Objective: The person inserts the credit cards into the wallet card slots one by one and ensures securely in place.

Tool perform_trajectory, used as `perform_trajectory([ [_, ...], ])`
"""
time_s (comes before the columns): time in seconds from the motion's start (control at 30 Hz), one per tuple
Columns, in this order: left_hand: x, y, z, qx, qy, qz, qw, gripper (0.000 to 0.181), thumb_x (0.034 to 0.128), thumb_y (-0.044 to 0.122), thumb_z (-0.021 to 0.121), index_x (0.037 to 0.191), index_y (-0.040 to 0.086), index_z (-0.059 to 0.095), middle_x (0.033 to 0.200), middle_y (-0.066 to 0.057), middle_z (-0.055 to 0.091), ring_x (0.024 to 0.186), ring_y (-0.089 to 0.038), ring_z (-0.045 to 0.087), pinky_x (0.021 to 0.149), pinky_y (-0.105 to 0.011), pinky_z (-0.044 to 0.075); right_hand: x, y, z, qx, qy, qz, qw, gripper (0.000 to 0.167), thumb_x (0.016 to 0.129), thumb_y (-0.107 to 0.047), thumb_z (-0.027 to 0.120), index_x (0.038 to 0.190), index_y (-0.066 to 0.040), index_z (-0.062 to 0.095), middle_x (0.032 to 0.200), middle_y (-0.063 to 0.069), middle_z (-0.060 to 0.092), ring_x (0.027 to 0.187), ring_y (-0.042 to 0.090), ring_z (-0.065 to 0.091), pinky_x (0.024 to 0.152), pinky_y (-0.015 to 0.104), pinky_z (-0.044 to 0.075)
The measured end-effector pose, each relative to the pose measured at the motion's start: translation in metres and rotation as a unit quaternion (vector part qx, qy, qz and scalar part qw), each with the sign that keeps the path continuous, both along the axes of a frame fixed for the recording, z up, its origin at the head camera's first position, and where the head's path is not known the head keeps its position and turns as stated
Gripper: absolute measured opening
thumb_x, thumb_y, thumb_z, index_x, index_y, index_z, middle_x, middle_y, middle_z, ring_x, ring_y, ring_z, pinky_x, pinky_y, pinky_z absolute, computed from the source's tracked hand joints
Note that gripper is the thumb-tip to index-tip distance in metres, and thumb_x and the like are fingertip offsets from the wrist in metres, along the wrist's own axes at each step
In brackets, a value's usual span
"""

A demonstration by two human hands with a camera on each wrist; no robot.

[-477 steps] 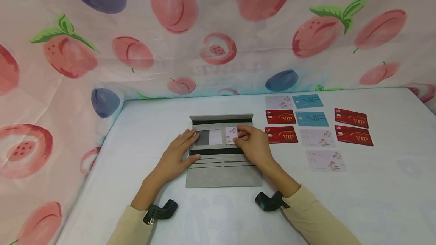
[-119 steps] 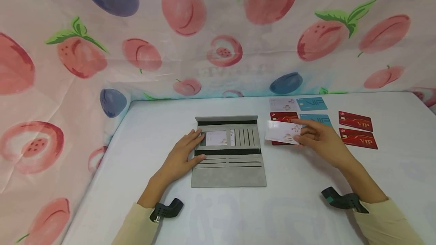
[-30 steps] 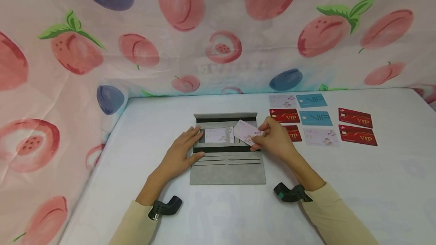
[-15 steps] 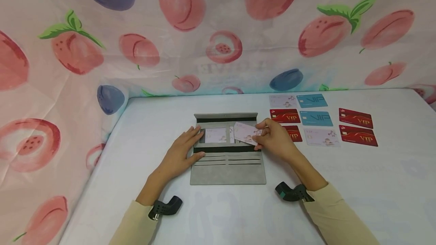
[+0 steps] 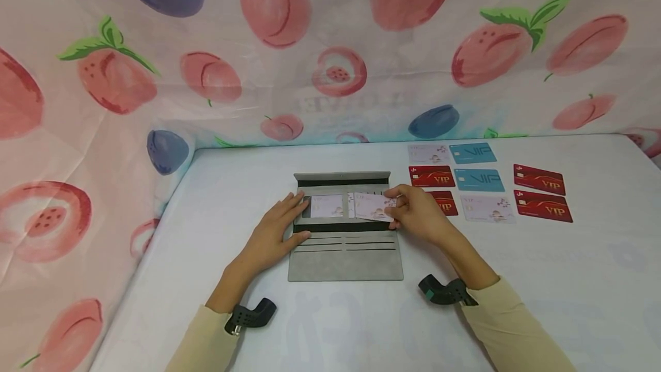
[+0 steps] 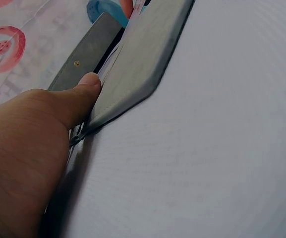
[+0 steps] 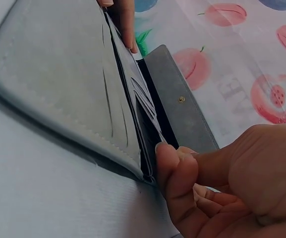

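A grey wallet [image 5: 345,266] lies unfolded on the white table, its slots facing up. My left hand [image 5: 273,234] rests on its left edge, fingers and thumb spread out; the left wrist view shows the thumb [image 6: 85,89] against the wallet's inside. My right hand [image 5: 420,211] pinches a pale floral VIP card [image 5: 369,205] by its right end, over the upper right slots. In the right wrist view, thumb and fingers meet at the card's edge beside the slots; how deep it sits I cannot tell. Another pale card [image 5: 326,206] shows in the left window.
Right of the wallet lie several cards: red VIP cards [image 5: 539,179], blue VIP cards [image 5: 479,180] and pale cards [image 5: 488,209]. One red card [image 5: 447,202] is partly covered by my right hand. A fruit-print cloth [image 5: 335,113] hangs behind the table.
Since four seconds ago, my right hand has carried the pale card leftward onto the wallet. Over the last second the card has turned from tilted to nearly level. My left hand stays put.
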State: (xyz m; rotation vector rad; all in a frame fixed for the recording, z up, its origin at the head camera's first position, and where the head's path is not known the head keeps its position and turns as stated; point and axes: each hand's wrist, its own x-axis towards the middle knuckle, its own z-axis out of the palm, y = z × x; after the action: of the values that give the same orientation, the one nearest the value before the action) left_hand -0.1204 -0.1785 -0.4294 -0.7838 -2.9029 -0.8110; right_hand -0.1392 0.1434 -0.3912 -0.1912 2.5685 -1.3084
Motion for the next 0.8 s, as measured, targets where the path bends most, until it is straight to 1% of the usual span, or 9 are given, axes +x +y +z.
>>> perform_trajectory([
  [0.13, 0.0001, -0.0001, 0.0009, 0.003, -0.001, 0.002, 1.0000, 0.066, 0.0948, 0.029, 0.072, 0.151, 0.004, 0.049, 0.164, -0.014, 0.038, 0.154, -0.038, 0.030, 0.127, -0.054, 0.024, -0.0009, -0.0003, 0.0022, 0.008, 0.005, 0.009, 0.9999, 0.040, 0.098, -0.004, 0.065, 0.136, 0.007, 0.058, 0.083, 0.012, 0.063, 0.064, 0.012, 0.068, 0.071, 0.028, 0.051],
  [0.3, -0.0001, 0.0005, 0.0002, 0.003, -0.003, 0.002, 1.0000, 0.066, 0.0953, 0.029, 0.072, 0.152, 0.004, 0.048, 0.164, -0.014, 0.037, 0.154, -0.038, 0.029, 0.127, -0.054, 0.024, -0.0030, 0.0016, 0.0041, 0.020, -0.005, 0.011, 0.9997, 0.040, 0.099, -0.005, 0.064, 0.138, 0.003, 0.058, 0.087, 0.013, 0.062, 0.064, 0.013, 0.067, 0.071, 0.026, 0.054],
  [0.43, 0.0000, 0.0014, -0.0008, -0.002, -0.001, 0.002, 1.0000, 0.066, 0.0954, 0.029, 0.072, 0.152, 0.004, 0.048, 0.164, -0.014, 0.037, 0.154, -0.038, 0.030, 0.127, -0.054, 0.024, -0.0037, 0.0028, 0.0023, 0.017, -0.003, 0.009, 0.9998, 0.040, 0.099, -0.004, 0.064, 0.137, 0.004, 0.059, 0.093, 0.015, 0.062, 0.064, 0.013, 0.067, 0.067, 0.023, 0.055],
  [0.53, 0.0003, 0.0022, 0.0004, -0.001, -0.002, 0.002, 1.0000, 0.066, 0.0949, 0.030, 0.072, 0.151, 0.004, 0.048, 0.164, -0.014, 0.037, 0.154, -0.038, 0.030, 0.127, -0.054, 0.024, -0.0038, 0.0019, 0.0015, 0.009, 0.008, 0.001, 0.9999, 0.039, 0.098, -0.003, 0.066, 0.136, 0.004, 0.061, 0.100, 0.018, 0.063, 0.066, 0.012, 0.068, 0.064, 0.021, 0.055],
  [0.6, 0.0006, 0.0025, 0.0016, -0.001, -0.004, 0.004, 1.0000, 0.067, 0.0947, 0.030, 0.072, 0.151, 0.004, 0.048, 0.164, -0.014, 0.037, 0.154, -0.038, 0.030, 0.127, -0.054, 0.024, -0.0044, 0.0005, 0.0017, 0.006, 0.014, -0.006, 0.9999, 0.039, 0.097, -0.003, 0.067, 0.135, 0.004, 0.062, 0.103, 0.020, 0.064, 0.066, 0.012, 0.070, 0.065, 0.021, 0.056],
  [0.67, 0.0009, 0.0028, 0.0030, 0.000, -0.008, 0.005, 1.0000, 0.067, 0.0946, 0.030, 0.072, 0.151, 0.003, 0.048, 0.164, -0.014, 0.037, 0.154, -0.038, 0.030, 0.128, -0.054, 0.023, -0.0054, -0.0019, 0.0025, 0.009, 0.014, -0.016, 0.9997, 0.040, 0.097, -0.005, 0.068, 0.135, 0.003, 0.061, 0.103, 0.020, 0.066, 0.065, 0.012, 0.070, 0.068, 0.022, 0.056],
  [0.8, 0.0013, 0.0021, 0.0040, 0.003, -0.010, 0.006, 0.9999, 0.067, 0.0945, 0.030, 0.072, 0.151, 0.003, 0.048, 0.164, -0.014, 0.037, 0.154, -0.038, 0.030, 0.128, -0.054, 0.023, -0.0081, -0.0072, 0.0043, 0.019, -0.009, -0.047, 0.9987, 0.043, 0.096, -0.011, 0.070, 0.135, 0.002, 0.058, 0.101, 0.020, 0.072, 0.062, 0.012, 0.070, 0.079, 0.031, 0.055],
])
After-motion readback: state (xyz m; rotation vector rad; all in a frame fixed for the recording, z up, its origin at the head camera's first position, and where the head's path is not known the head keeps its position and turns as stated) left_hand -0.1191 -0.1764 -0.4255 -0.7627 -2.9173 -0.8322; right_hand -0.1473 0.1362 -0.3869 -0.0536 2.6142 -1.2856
